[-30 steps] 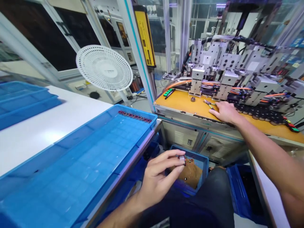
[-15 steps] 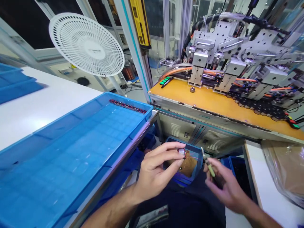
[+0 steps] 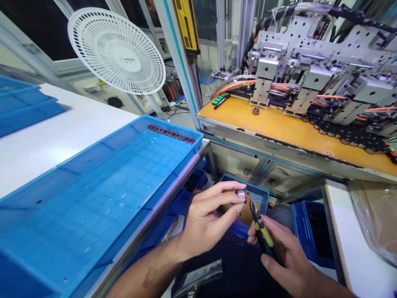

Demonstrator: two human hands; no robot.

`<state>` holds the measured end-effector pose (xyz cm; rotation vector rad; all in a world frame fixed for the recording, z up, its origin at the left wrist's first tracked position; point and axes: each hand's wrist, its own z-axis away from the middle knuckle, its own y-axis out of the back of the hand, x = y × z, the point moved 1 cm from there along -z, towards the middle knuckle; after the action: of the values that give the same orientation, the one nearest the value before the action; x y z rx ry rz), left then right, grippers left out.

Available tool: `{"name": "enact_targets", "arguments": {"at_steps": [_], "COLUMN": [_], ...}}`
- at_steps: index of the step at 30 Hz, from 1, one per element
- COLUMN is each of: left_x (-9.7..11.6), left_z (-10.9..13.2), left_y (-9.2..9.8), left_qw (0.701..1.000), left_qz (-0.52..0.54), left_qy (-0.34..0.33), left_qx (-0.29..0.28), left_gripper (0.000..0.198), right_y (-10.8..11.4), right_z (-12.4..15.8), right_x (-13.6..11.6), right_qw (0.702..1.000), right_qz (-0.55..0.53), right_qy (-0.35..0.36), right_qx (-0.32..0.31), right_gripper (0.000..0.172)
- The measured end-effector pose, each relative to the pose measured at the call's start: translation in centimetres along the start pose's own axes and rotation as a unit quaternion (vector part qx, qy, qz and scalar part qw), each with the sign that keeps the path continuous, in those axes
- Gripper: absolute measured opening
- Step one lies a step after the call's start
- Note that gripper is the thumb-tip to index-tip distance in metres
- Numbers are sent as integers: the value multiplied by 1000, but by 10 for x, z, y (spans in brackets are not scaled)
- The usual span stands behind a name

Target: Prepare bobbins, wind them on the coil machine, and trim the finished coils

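Observation:
My left hand (image 3: 214, 215) pinches a small motor stator (image 3: 241, 194), a short silvery cylinder with dark and reddish ends, between thumb and fingertips. Thin reddish wires (image 3: 258, 201) stick out from its right side. In my right hand (image 3: 287, 248) is a pair of cutting pliers (image 3: 262, 229) with black and yellow-green handles. Their jaws point up, parted slightly, close to the wires just right of the stator; whether they touch a wire I cannot tell. Below both hands stands a blue bin (image 3: 265, 195) with brown material and small bits in it.
To the left, a long blue tray (image 3: 102, 165) holds a row of similar stators (image 3: 170, 133) at its far end. Ahead is a machine with an orange worktop (image 3: 232, 114) bearing many dark round parts (image 3: 344, 134). A white fan (image 3: 124, 58) stands behind the tray; a plastic-wrapped carton (image 3: 378, 215) is at right.
My right hand has brought the pliers leftward to the wires, and they now show with both handles apart. The left hand still pinches the stator. The whole view has shifted slightly.

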<state>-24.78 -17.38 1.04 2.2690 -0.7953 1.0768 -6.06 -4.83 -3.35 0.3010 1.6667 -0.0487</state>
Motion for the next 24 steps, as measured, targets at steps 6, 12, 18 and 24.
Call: {"name": "enact_targets", "arguments": {"at_steps": [6, 12, 18, 24], "left_x": [2, 1, 0, -5], "left_z": [-2, -1, 1, 3], "left_y": [1, 1, 1, 2], "left_qw": [1000, 1000, 1000, 997], "left_qz": [0, -2, -1, 48], "left_qy": [-4, -1, -6, -60], "left_qx": [5, 0, -8, -15], "left_gripper": [24, 20, 22, 29], "right_y": [-7, -8, -5, 5], "right_z": [-10, -9, -15, -7], "right_x": [-14, -12, -15, -20], "right_qw": [999, 999, 997, 996], "right_qz": [-18, 0, 17, 2], "right_qy": [12, 7, -66, -60], "right_qx": [38, 44, 43, 62], "right_gripper": [79, 70, 53, 61]}}
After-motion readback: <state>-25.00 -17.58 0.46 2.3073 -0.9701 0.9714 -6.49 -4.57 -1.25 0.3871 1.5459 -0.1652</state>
